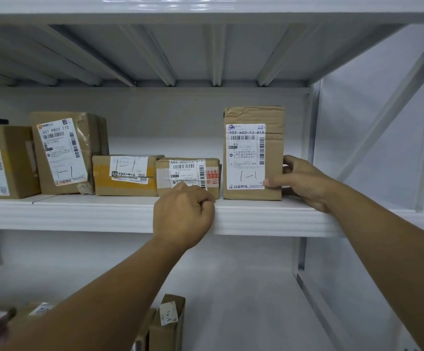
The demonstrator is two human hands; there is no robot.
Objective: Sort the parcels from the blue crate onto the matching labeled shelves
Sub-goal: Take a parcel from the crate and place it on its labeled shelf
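Observation:
A tall brown parcel (254,115) with a white label marked "1-1" stands upright on the white shelf (104,211). My right hand (304,182) holds its lower right side, thumb on the front label and fingers behind. My left hand (184,215) is curled into a fist at the shelf's front edge, its knuckles against a low flat parcel (212,168) lying just left of the tall one. It holds nothing that I can see. The blue crate is out of view.
Further left on the same shelf stand a small yellow-taped box (99,181), a leaning box (89,138) marked "1-1" and a large box (16,160). The shelf below holds several parcels (167,323) at lower left. A white upright and diagonal brace (393,117) close the right side.

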